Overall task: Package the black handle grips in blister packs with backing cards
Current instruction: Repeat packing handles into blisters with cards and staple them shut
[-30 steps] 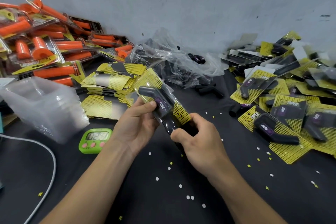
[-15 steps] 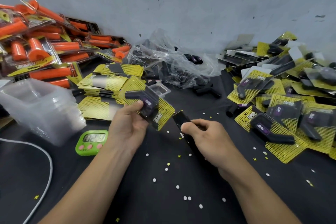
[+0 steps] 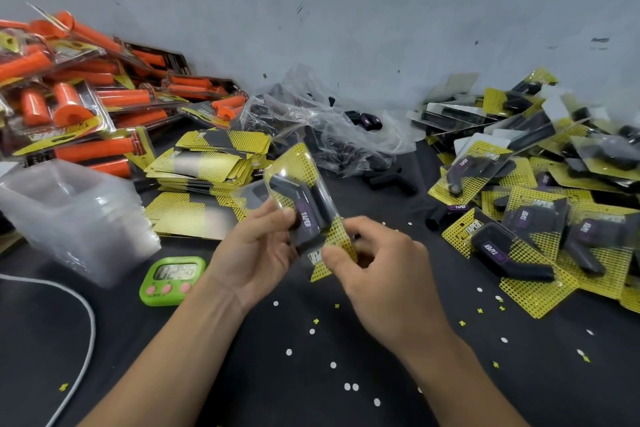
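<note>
Both hands hold one blister pack (image 3: 304, 198) above the black table: a clear shell over a yellow-dotted backing card, with a black handle grip (image 3: 306, 215) inside bearing a purple label. My left hand (image 3: 256, 250) grips the pack's left side, thumb on the front. My right hand (image 3: 374, 267) pinches the pack's lower right corner by the card. Loose yellow backing cards (image 3: 211, 166) are stacked behind the pack. A clear bag (image 3: 332, 128) of loose black grips lies at the back centre.
Finished black-grip packs (image 3: 526, 218) are heaped on the right. Orange-grip packs (image 3: 76, 104) pile at the back left. Stacked clear blister shells (image 3: 72, 218) sit on the left, beside a green timer (image 3: 173, 279) and a white cable (image 3: 83, 319). Paper punch dots litter the table.
My right hand has left the table and come up to the lower corner of the pack. My left hand has raised the pack and turned it more upright.
</note>
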### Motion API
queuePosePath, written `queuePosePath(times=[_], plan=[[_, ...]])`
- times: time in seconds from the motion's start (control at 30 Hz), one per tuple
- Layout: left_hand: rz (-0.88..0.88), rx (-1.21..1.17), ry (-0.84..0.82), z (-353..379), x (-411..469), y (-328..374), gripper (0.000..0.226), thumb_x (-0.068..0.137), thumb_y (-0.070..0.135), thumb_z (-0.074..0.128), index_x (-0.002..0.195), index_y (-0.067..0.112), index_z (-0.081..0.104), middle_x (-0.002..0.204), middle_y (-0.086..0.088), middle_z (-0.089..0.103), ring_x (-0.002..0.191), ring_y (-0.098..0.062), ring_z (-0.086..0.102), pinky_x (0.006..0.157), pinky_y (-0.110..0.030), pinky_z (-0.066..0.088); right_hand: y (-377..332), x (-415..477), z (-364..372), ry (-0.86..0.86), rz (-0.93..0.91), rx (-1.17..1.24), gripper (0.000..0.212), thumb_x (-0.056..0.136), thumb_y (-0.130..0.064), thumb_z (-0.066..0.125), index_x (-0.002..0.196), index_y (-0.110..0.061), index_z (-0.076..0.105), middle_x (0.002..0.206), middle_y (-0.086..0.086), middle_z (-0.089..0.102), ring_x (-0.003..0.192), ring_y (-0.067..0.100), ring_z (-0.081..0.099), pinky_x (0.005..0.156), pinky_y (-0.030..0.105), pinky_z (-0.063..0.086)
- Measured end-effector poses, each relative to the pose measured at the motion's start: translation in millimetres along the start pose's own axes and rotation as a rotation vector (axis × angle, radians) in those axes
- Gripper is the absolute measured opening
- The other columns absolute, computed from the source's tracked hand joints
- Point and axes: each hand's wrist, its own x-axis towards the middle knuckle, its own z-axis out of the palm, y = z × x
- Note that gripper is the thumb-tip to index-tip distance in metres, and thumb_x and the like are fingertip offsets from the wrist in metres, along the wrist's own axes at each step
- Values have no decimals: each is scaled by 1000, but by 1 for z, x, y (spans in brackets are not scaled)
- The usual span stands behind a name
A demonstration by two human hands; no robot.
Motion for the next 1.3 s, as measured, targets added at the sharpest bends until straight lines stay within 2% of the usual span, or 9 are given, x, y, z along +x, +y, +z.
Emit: queuePosePath(times=[0.13, 0.33, 0.5, 0.67, 0.8, 0.93, 1.1, 1.2, 1.3], plan=[[58, 71, -2, 2, 2, -2, 51, 81, 23, 72, 131, 11, 65, 123, -10, 71, 107, -21, 70, 92, -33, 60, 10, 12, -14, -94, 157, 141, 13, 89, -17, 71, 77, -23, 72, 61, -3, 70, 46, 3, 48, 47, 26, 39], [193, 97, 389, -4, 10, -2, 33, 77, 22, 74, 108, 12, 72, 94, -5, 78, 86, -14, 76, 75, -23, 61, 25, 34, -53, 348, 497, 923, 9, 101, -9, 62, 94, -9, 69, 81, 8, 76, 66, 18, 74, 52, 23, 56], [408, 880, 732, -14, 13, -9, 17, 85, 10, 78, 90, 26, 76, 83, 12, 77, 78, -1, 70, 75, -19, 53, 36, 31, -34, 226, 525, 651, 11, 94, -1, 66, 98, -8, 74, 85, 11, 78, 63, 18, 72, 54, 24, 56], [367, 1595, 666, -16, 19, -24, 47, 88, 19, 74, 132, 26, 60, 137, 9, 57, 126, -15, 51, 107, -26, 38, 46, 31, -30, 281, 397, 373, 21, 92, -4, 67, 90, -22, 75, 78, -2, 77, 65, 14, 73, 60, 28, 58], [356, 1877, 713, -16, 27, -24, 66, 89, 28, 71, 149, 19, 45, 160, -3, 35, 152, -22, 22, 126, -35, 17, 58, 39, -23, 336, 314, 66, 21, 93, -12, 68, 96, -32, 74, 84, -18, 75, 81, -7, 68, 66, 12, 54], [297, 1970, 755, -18, 37, -19, 67, 91, 25, 58, 155, 20, 36, 157, 0, 38, 150, -23, 23, 125, -35, 17, 81, 61, -11, 265, 354, -67, 34, 97, -15, 62, 129, -26, 66, 124, -10, 67, 91, -8, 62, 83, 15, 51], [264, 1999, 729, -21, 42, -22, 38, 90, 25, 61, 127, 29, 68, 117, 8, 72, 121, -20, 54, 105, -30, 24, 113, 98, 6, 70, 359, -395, 65, 96, -18, 61, 156, -12, 36, 162, 10, 35, 151, 26, 27, 123, 41, 26], [358, 1995, 714, -18, 38, -23, 22, 84, 26, 72, 103, 33, 79, 84, 11, 75, 97, -17, 62, 91, -30, 26, 124, 121, 15, -23, 349, -508, 74, 100, -28, 55, 162, -14, 17, 171, 9, 13, 158, 28, 7, 125, 44, 17], [424, 1881, 575, -18, 37, -25, 23, 79, 38, 79, 102, 36, 80, 79, 20, 69, 92, -12, 58, 90, -29, 33, 129, 134, 16, -57, 369, -587, 65, 102, -33, 52, 159, -13, 26, 162, 13, 32, 150, 33, 26, 120, 46, 27]])
